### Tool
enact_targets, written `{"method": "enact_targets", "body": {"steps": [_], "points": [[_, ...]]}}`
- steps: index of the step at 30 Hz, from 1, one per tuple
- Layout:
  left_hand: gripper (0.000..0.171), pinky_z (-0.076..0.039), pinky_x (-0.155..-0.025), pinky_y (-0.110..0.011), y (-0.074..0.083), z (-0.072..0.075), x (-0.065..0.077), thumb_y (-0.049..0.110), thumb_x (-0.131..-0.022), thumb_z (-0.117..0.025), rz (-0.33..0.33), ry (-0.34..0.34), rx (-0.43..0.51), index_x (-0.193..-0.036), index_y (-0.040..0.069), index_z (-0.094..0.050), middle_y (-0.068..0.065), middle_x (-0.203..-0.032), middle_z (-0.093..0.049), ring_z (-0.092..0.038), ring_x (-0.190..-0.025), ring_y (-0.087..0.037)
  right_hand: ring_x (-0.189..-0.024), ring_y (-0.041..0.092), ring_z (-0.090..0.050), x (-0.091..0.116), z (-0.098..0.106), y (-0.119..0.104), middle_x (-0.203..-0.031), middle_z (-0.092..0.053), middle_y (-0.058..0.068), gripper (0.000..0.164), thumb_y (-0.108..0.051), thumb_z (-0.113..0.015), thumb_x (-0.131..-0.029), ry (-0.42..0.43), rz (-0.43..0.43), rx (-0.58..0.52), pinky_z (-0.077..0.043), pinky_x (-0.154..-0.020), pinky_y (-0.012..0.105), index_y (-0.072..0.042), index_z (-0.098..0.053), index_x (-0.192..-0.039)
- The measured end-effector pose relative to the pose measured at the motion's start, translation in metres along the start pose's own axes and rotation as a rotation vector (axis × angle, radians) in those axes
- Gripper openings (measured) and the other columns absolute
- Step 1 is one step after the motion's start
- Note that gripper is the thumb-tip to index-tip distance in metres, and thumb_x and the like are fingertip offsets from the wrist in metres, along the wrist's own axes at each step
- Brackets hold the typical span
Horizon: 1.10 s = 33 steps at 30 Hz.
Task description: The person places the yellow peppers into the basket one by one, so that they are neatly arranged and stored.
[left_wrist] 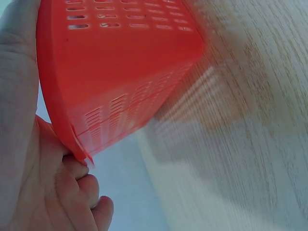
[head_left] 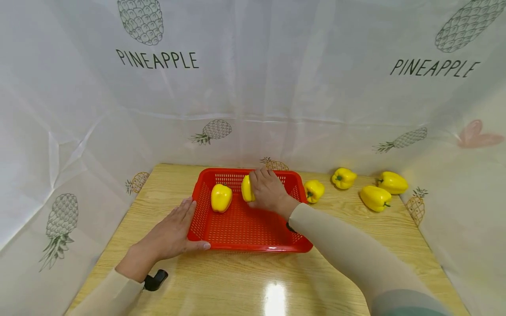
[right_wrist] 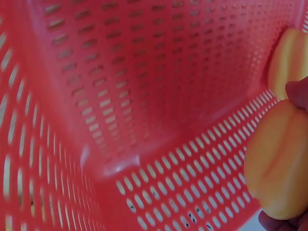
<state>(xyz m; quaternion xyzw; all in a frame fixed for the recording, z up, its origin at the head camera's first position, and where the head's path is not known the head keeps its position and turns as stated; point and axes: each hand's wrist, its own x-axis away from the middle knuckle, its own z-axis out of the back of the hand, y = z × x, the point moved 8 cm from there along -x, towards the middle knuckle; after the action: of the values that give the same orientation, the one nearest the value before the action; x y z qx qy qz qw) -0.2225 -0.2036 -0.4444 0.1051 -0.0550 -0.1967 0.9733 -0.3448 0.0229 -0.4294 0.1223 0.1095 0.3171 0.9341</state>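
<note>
One wood-grain table [head_left: 221,281], its near edge out of view, a bright glare on the near part. One left hand [head_left: 168,232], fingers straight along the left side of the basket, thumb at the near corner; it steadies rather than clasps, as far as can be judged. One black wrist-worn device [head_left: 156,281] below it. One red perforated plastic basket [head_left: 253,248], rectangular, rimmed, set on the table; probably light, rather springy in the wall, best held by the rim. One right hand [head_left: 269,191], reaching over the basket's right side, fingers and thumb closed round a yellow bell pepper [head_left: 247,189] inside the basket, toward the far wall; whether it touches the floor cannot be told. Handling, by judgement: light, firm but hollow, slick-skinned, liable to bruise under a hard squeeze; best taken across the broad sides. One second yellow pepper [head_left: 221,198], in the basket, left of the held one, near enough to limit room on that side. Obstructions: basket walls all round. Four loose peppers on the table to the right: one just beside the basket [head_left: 314,191], one farther back [head_left: 344,178], two close together [head_left: 375,198]. Behind all, one pale pineapple-printed sheet [head_left: 269,79].
</note>
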Motion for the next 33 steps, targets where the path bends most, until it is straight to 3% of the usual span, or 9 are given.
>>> {"method": "enact_targets", "body": {"steps": [5, 12, 33], "points": [[0.134, -0.024, -0.129, -0.06, 0.0, 0.0, 0.0, 0.092, -0.083, -0.054, 0.005, -0.008, 0.013, -0.164, -0.009, -0.019, -0.026, -0.174, -0.014, -0.017, -0.161, -0.045, -0.114, 0.028, -0.053, -0.003, -0.013, -0.007, -0.124, -0.058, 0.011, 0.083, -0.067, -0.068, -0.09, -0.033, -0.018, -0.017, -0.049, -0.104, 0.039, -0.003, -0.046, -0.14], [0.133, -0.024, -0.129, -0.059, 0.002, 0.001, 0.0, 0.09, -0.083, -0.057, 0.003, -0.006, 0.014, -0.164, -0.01, -0.02, -0.027, -0.174, -0.016, -0.018, -0.161, -0.045, -0.12, 0.028, -0.053, -0.004, -0.028, -0.014, -0.134, -0.058, 0.011, 0.088, -0.067, -0.068, -0.09, -0.054, -0.017, -0.032, -0.048, -0.112, 0.042, -0.004, -0.043, -0.146], [0.138, -0.027, -0.128, -0.06, -0.001, 0.0, -0.001, 0.096, -0.08, -0.048, 0.007, 0.0, 0.0, -0.164, -0.009, -0.02, -0.027, -0.174, -0.017, -0.019, -0.161, -0.044, -0.117, 0.029, -0.054, -0.007, -0.044, -0.026, -0.129, -0.058, 0.011, 0.089, -0.072, -0.066, -0.089, -0.057, -0.02, -0.057, -0.049, -0.104, 0.043, -0.004, -0.045, -0.141]]}}
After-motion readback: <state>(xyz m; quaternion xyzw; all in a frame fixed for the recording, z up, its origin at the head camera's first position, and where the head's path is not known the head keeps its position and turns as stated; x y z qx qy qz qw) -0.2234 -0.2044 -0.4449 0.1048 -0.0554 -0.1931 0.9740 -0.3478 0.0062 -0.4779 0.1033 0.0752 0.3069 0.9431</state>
